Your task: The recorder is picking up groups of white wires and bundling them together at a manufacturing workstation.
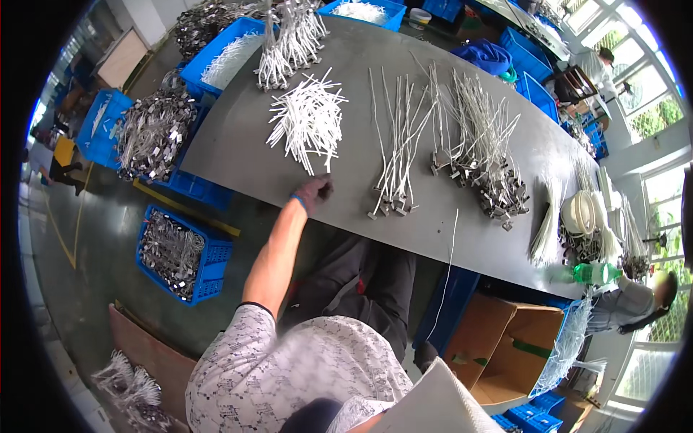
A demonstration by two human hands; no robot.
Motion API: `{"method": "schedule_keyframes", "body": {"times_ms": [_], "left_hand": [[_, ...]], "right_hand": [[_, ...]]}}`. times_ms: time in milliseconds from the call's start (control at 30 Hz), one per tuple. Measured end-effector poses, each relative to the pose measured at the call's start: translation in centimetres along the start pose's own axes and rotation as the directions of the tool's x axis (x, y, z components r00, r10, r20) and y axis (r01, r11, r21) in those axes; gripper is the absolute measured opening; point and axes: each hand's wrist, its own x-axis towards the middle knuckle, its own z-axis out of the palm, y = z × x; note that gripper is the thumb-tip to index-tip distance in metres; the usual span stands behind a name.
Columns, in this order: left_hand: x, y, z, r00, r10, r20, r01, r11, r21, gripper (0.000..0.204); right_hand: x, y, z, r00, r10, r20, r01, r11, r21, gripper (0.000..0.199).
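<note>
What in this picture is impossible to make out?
In the head view:
- Whether the left hand holds anything: dark, curled, too small.
- How many white pieces are piled: upper ones hide lower ones.
- What the dark shape below the table is: too dark.
- The upper blue bin's far side: cut off by the top edge.

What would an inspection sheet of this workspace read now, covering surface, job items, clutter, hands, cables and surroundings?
Surface: grey table, bare in its left front part.
Job's things: loose pile of white tubes; a sparse bunch of metal-ended wires and a larger, tangled bunch to its right.
Clutter: green bottle at the table's right end.
Hands: gloved left hand at the pile's near edge, grip unclear; a dark shape below the table may be the right hand, too unclear to confirm.
Cables: one pale wire hangs over the near edge.
Surroundings: filled blue crate on the floor; open cardboard box; another person at right.
</note>
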Motion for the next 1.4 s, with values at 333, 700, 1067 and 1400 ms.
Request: {"method": "schedule_keyframes", "body": {"times_ms": [333,700,1067,1400], "left_hand": [[-7.6,-9.2,22.7,0.975,0.128,0.183,-0.139,0.989,0.045,0.008],[-10.3,-7.6,23.9,0.776,0.599,0.197,-0.625,0.771,0.12,0.02],[-12.1,-17.8,19.5,0.813,0.085,0.576,-0.48,0.658,0.58,0.024],[-10.4,-9.0,22.0,0.991,0.134,0.013,-0.133,0.99,-0.057,0.022]], "right_hand": [[0.8,-12.8,-14.8,0.884,-0.123,-0.45,0.211,0.966,0.151,0.024],[-0.9,-10.8,-12.9,0.95,-0.015,-0.313,0.06,0.989,0.137,0.029],[2.0,-22.6,-32.4,0.777,0.134,-0.615,0.602,0.127,0.788,0.043],[4.9,-22.4,-23.3,0.646,0.089,-0.758,0.57,0.605,0.557,0.02]]}}
